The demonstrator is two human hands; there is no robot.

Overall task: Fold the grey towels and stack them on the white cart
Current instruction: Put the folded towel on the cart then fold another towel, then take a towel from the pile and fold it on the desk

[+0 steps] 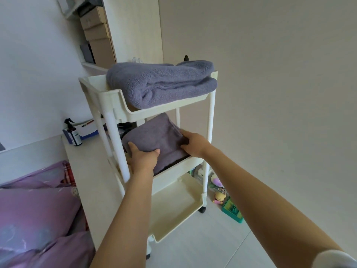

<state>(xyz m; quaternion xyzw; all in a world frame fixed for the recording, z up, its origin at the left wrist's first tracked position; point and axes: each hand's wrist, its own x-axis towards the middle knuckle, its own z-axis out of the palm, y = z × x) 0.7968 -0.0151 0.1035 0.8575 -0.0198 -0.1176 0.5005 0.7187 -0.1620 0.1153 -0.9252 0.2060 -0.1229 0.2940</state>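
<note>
A white three-tier cart stands in front of me. On its top shelf lies a thick folded grey towel. A second folded grey towel lies on the middle shelf, jutting over the front edge. My left hand grips its near left corner, thumb on top and fingers underneath. My right hand holds its right edge, thumb curled against the side. The bottom shelf holds nothing visible.
A bed with purple bedding lies at the lower left beside a pale side table carrying a dark spray bottle. Cardboard boxes fill shelves behind the cart. Toys and a green box sit on the floor right of the cart.
</note>
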